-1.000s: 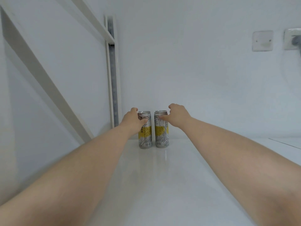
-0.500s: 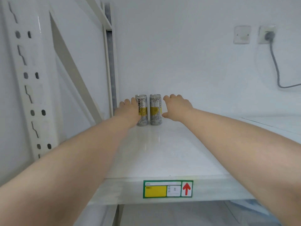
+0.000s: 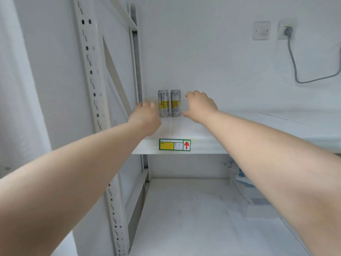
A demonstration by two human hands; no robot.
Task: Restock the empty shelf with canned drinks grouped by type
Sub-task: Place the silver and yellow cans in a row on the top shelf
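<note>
Two slim silver cans with yellow bands stand upright side by side at the back left of the white shelf (image 3: 239, 145): the left can (image 3: 163, 104) and the right can (image 3: 176, 104). My left hand (image 3: 145, 117) hovers in front and to the left of the left can, fingers apart, holding nothing. To the right of the right can, my right hand (image 3: 200, 106) is open with spread fingers, a small gap between it and the can.
A green and yellow label with a red arrow (image 3: 174, 144) sits on the shelf's front edge. A perforated upright post (image 3: 92, 74) rises at the left. The lower shelf (image 3: 184, 209) holds white boxes (image 3: 249, 196) at the right. A wall socket with a grey cable (image 3: 287, 32) is behind.
Both hands have let go of the cans and drawn back towards me. The view has pulled back and down, so the shelf's front edge and the lower shelf now show.
</note>
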